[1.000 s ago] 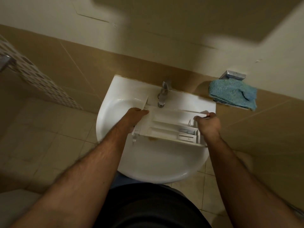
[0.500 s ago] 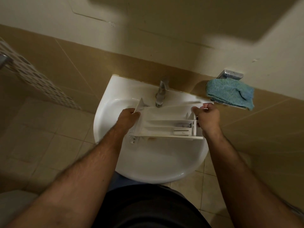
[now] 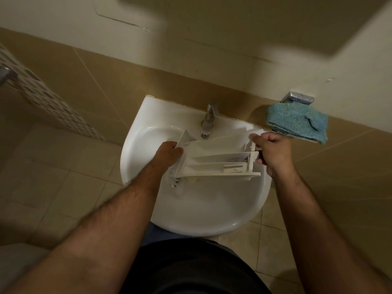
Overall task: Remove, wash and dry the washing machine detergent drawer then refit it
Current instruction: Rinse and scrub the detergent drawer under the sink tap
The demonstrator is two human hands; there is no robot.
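1. While you hold the drawer (image 3: 214,160) over the sink (image 3: 191,211), removal counts as done: it is out of the machine, and no machine is in view.
2. Washing: status uncertain. No water can be seen running from the tap (image 3: 209,119); a little brownish staining shows along the drawer's near edge, so rinsing likely remains.
3. Drying and refitting: not yet done. A blue cloth (image 3: 297,123) sits on a wall holder to the right of the sink, untouched.
4. Drawer, position: above the basin, just below the tap, lying crosswise with its compartments tilted toward you and its near edge lowest.
5. Left hand (image 3: 168,153): fingers curled round the drawer's left end, where the front panel angles upward.
6. Right hand (image 3: 270,152): fingers curled, gripping the right end, thumb toward the near corner.
7. Relation: the drawer spans between your two hands, carried by both, apparently clear of the basin.
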